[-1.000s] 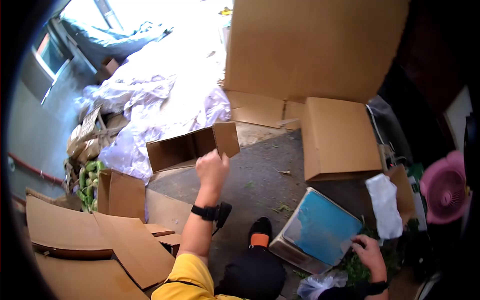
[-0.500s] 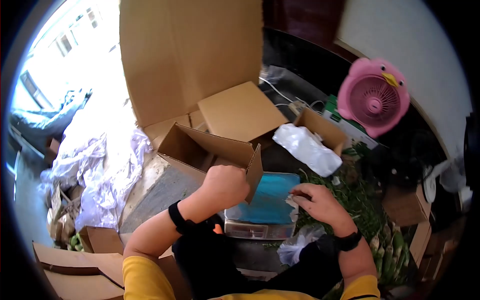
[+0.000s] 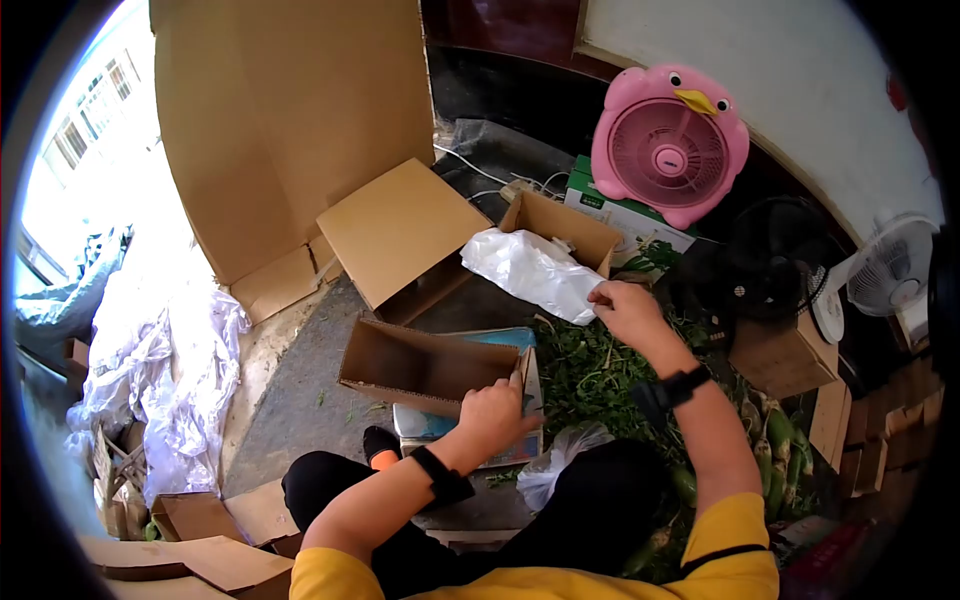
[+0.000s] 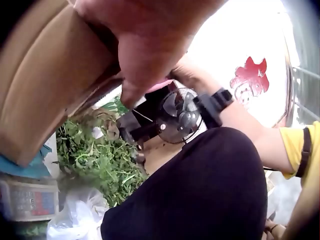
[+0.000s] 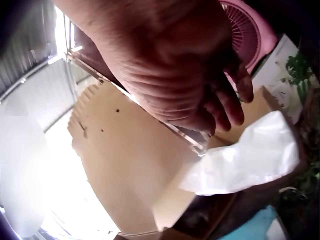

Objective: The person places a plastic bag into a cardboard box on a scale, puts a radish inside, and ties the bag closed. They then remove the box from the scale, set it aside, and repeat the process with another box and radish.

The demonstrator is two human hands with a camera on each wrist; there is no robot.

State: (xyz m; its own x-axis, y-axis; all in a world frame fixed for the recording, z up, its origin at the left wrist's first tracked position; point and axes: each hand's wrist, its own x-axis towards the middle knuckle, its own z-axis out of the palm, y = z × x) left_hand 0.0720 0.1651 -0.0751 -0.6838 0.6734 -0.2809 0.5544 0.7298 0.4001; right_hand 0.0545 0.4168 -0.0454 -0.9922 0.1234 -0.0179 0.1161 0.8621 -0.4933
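My left hand [image 3: 492, 415] grips the near right edge of an open cardboard box [image 3: 385, 352], held tilted over a scale with a blue top [image 3: 518, 338]. In the left wrist view the same hand [image 4: 150, 45] is against the box's wall [image 4: 55, 75]. My right hand [image 3: 632, 315] has its fingertips at the right end of a white plastic bag [image 3: 530, 270], which lies over a small open box [image 3: 570, 228]. The right wrist view shows the loosely bent fingers of this hand [image 5: 170, 65] just above the bag [image 5: 245, 160]; contact cannot be told.
Behind the small box stands a pink fan [image 3: 670, 150]. Another carton [image 3: 400, 230] and a tall cardboard sheet [image 3: 290, 120] are at the back. Green leaves [image 3: 590, 380] cover the floor right of the scale, with a clear bag [image 3: 560, 462] near my knee.
The view has swung right. My left hand has brought the box from the left to over the scale. My right hand has moved from the scale's edge up to the white bag.
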